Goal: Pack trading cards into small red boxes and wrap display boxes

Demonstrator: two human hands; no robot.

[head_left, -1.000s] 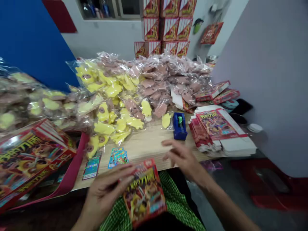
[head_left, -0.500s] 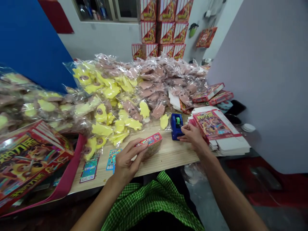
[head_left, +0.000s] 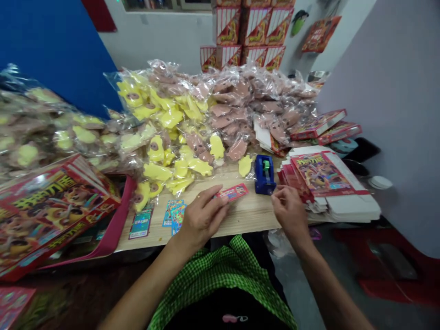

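Observation:
My left hand [head_left: 202,213] is closed around a small red printed box [head_left: 233,192], which rests low over the front of the wooden table. Just beyond the box's right end stands a blue tape dispenser [head_left: 264,176] with a green-cored roll. At the dispenser's front edge, my right hand [head_left: 290,213] is pinched on the end of the clear tape; the bit between its fingertips is barely visible. Left of my left hand lie several shiny printed cards [head_left: 175,215], with a teal card [head_left: 140,223] further left.
Bagged yellow and brown animal-shaped pieces [head_left: 220,114] are heaped across the back. Flat printed cartons [head_left: 326,183] are stacked at the right. A large red box [head_left: 58,211] leans in a pink bin [head_left: 115,220] at the left. More boxes [head_left: 254,27] stand stacked against the wall.
My right hand has drawn back from the dispenser's roll toward its front edge, fingers still pinched. The small box has turned to show its narrow red side. The view has shifted left and down.

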